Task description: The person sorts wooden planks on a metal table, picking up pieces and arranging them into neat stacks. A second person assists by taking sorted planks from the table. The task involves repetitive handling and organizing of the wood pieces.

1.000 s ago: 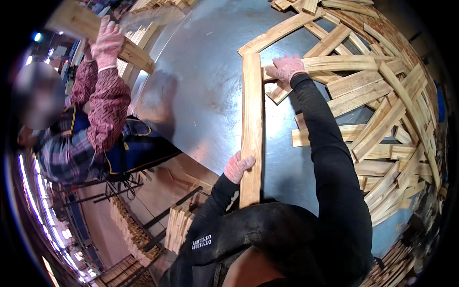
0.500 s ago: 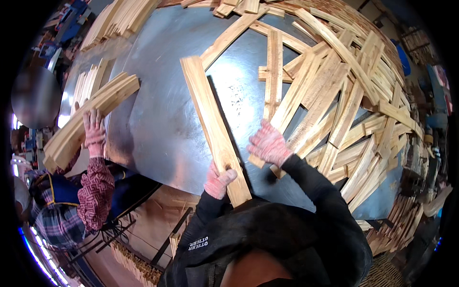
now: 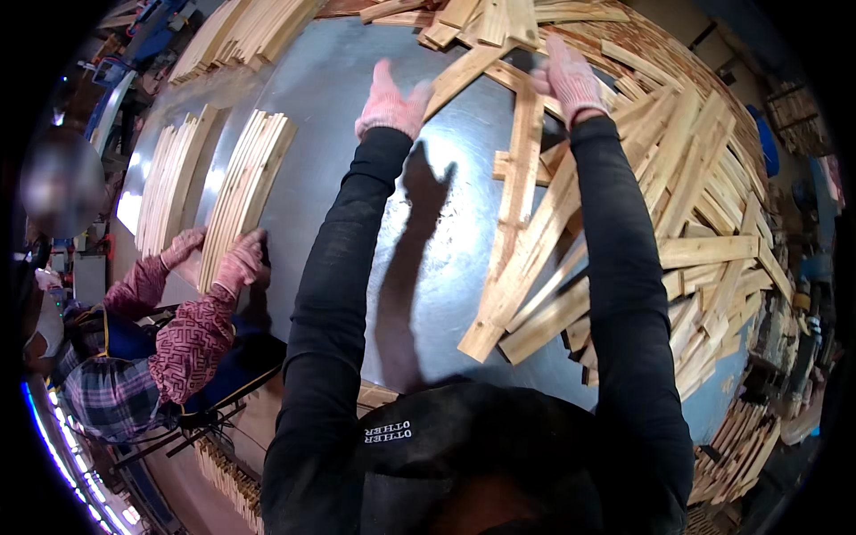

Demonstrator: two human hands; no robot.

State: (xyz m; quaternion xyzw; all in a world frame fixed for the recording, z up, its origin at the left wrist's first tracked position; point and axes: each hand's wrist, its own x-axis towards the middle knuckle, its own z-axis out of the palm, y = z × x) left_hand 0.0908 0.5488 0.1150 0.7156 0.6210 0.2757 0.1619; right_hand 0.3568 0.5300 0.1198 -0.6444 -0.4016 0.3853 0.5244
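Both my arms reach far out over the metal table point(image 3: 446, 241). My left hand point(image 3: 392, 102), in a pinkish work glove, is raised above the metal with thumb and fingers spread, holding nothing. It is nearest to a slanting wooden board point(image 3: 468, 76) on the table's far side. My right hand point(image 3: 571, 82), gloved alike, is over the far part of the loose wooden pile. Its fingers are stretched out and nothing shows in its grasp. Below and left of it lies a long knotty board point(image 3: 517, 192).
Many loose boards point(image 3: 704, 187) lie crisscrossed on the right. At left, a co-worker's gloved hands point(image 3: 239, 263) touch an aligned stack of boards point(image 3: 250, 183). Another stack point(image 3: 169, 183) lies beside it, with more stacked boards point(image 3: 254, 31) at the far left.
My left hand has let go of the board it held and moved far forward. My right hand has gone forward too. The co-worker's tilted bundle now lies lined up on the table.
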